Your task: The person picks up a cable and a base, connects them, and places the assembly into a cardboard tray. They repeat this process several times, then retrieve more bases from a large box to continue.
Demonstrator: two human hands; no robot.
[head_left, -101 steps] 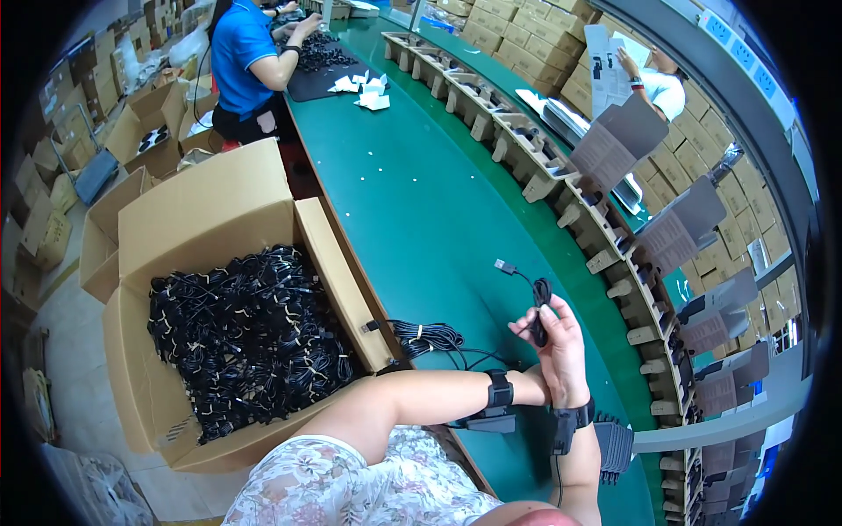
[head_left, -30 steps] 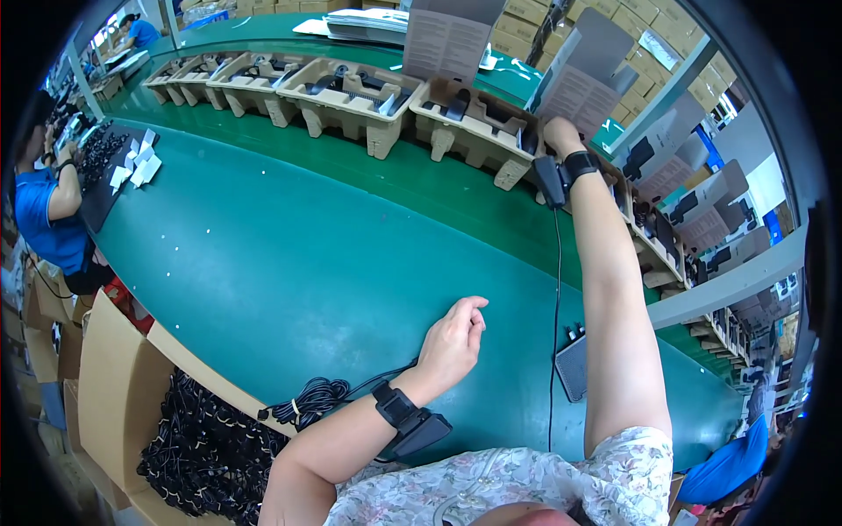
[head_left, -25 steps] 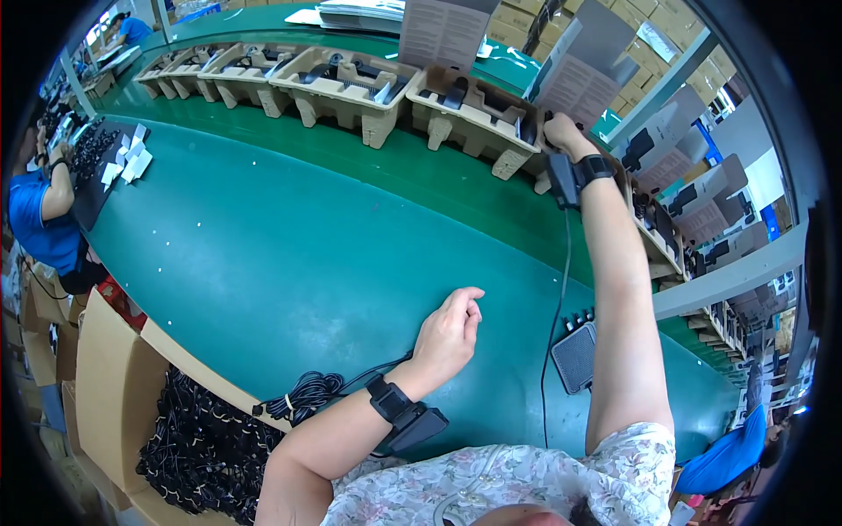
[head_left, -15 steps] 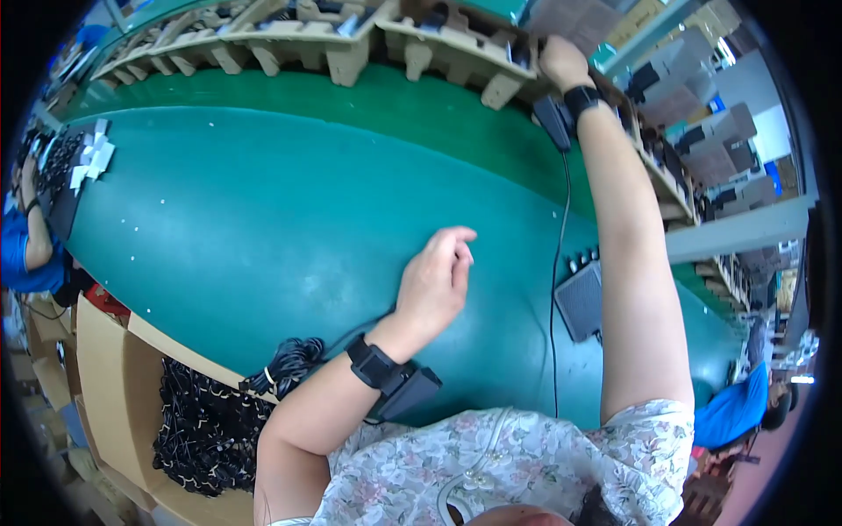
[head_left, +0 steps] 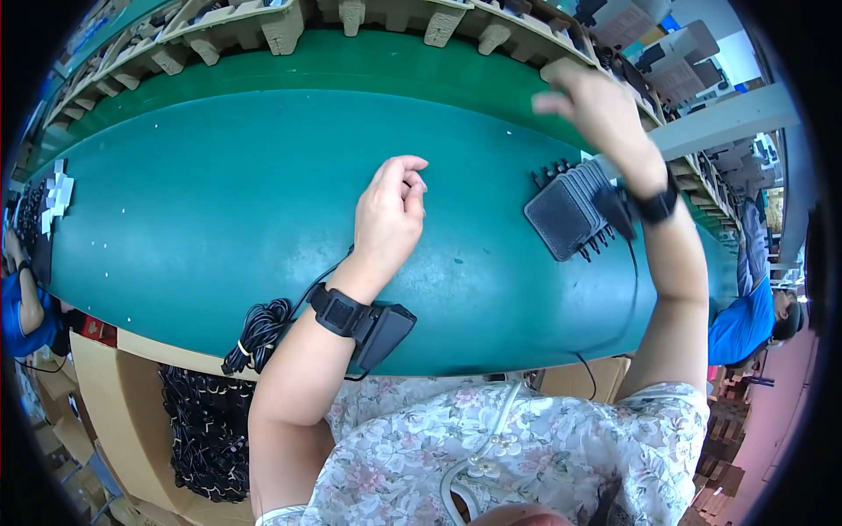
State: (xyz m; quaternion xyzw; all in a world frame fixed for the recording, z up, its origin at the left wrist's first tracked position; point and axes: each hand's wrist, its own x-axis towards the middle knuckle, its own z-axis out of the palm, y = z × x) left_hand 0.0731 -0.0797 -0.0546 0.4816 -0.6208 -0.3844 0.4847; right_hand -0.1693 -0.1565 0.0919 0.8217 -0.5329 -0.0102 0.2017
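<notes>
Your left hand [head_left: 388, 219] hovers low over the green counter [head_left: 219, 202], palm down, fingers loosely curled and empty; whether the fingertips touch the surface cannot be told. Your right hand [head_left: 596, 110] is lifted higher, over the far right part of the counter, blurred, with fingers spread and bent; whether it pinches anything cannot be told. Each wrist carries a black band with a small black box, and a thin black wire [head_left: 627, 298] runs from the right wrist down toward the near counter edge.

Just below and left of your right hand lies a stack of dark grey square pads [head_left: 570, 215] with short prongs along two sides, resting flat on the counter. Near your left wrist, at the near edge, sits a coiled black cable bundle [head_left: 259, 333] tied with a band, one loose end trailing up toward your left hand. Beneath that edge stands an open cardboard box [head_left: 114, 412] filled with more black cable bundles [head_left: 206, 430]. Along the far side runs a row of moulded pulp trays [head_left: 263, 22]. A person in blue [head_left: 745, 320] sits at the right.
</notes>
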